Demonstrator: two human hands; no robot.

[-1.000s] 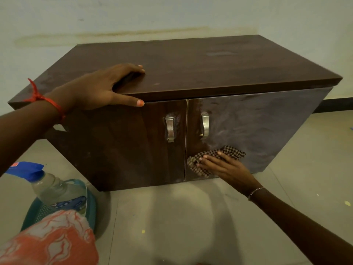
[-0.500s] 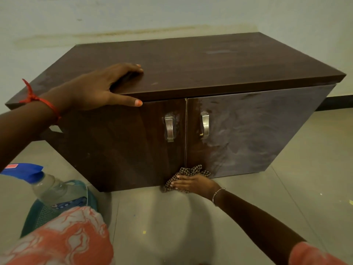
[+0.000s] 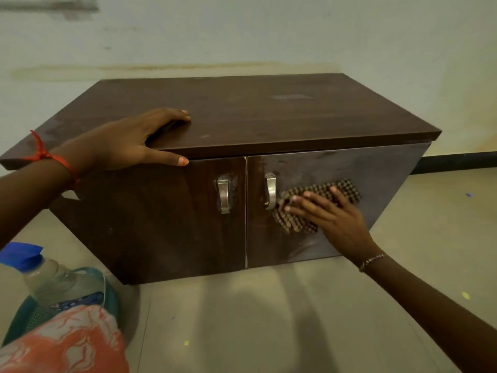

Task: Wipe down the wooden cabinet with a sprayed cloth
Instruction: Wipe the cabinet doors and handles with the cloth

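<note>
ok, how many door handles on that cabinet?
2. The left door handle sits by the centre seam; the right door handle mirrors it, just left of the checkered cloth under the right hand. Other cabinet faces are hidden.

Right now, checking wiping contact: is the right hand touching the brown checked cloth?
Touching: the head view shows the right hand pressed flat on the brown checked cloth.

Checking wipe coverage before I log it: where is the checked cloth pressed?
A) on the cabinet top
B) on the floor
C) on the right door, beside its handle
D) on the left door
C: the right hand presses the checked cloth flat against the right door, just beside its handle.
</note>
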